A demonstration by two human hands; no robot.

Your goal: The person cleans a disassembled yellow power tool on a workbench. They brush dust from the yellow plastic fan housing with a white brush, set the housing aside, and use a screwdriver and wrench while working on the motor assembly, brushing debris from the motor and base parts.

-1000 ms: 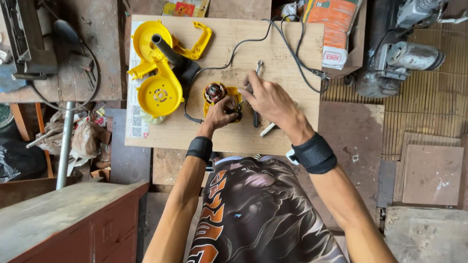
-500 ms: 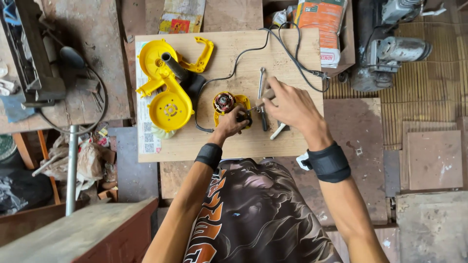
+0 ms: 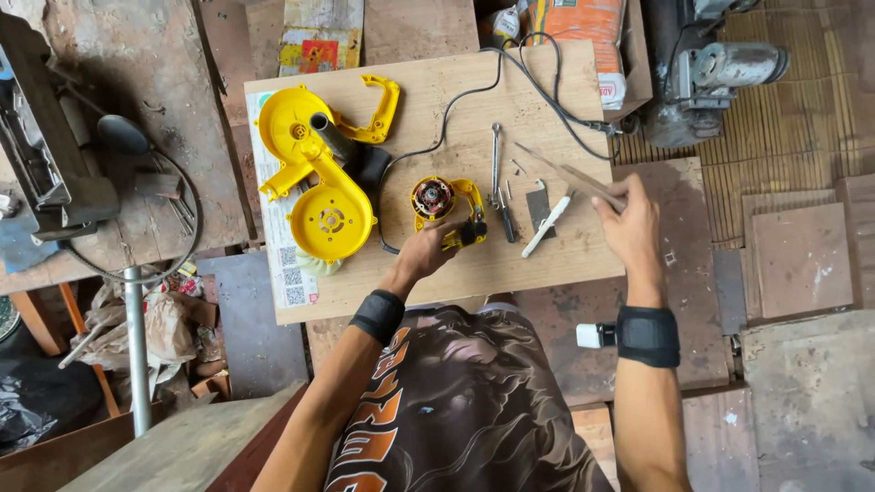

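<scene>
Plywood board (image 3: 437, 109) atop cluttered workshop floor (image 3: 793, 273), strewn with tools.

Both hands (image 3: 428, 253) (image 3: 629, 223) forward, fingers curled, wrists banded.

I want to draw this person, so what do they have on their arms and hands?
Both hands, left hand and right hand, are bare, no gloves. Each wrist wears a wide black band: left band, right band. The arms are bare, without sleeves. A small white piece sticks out beside the right band.

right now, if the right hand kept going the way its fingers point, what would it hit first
Probably the black cable at the board's far edge. The right hand holds a thin stick angled up-left, though its height above the board is unclear.
</scene>
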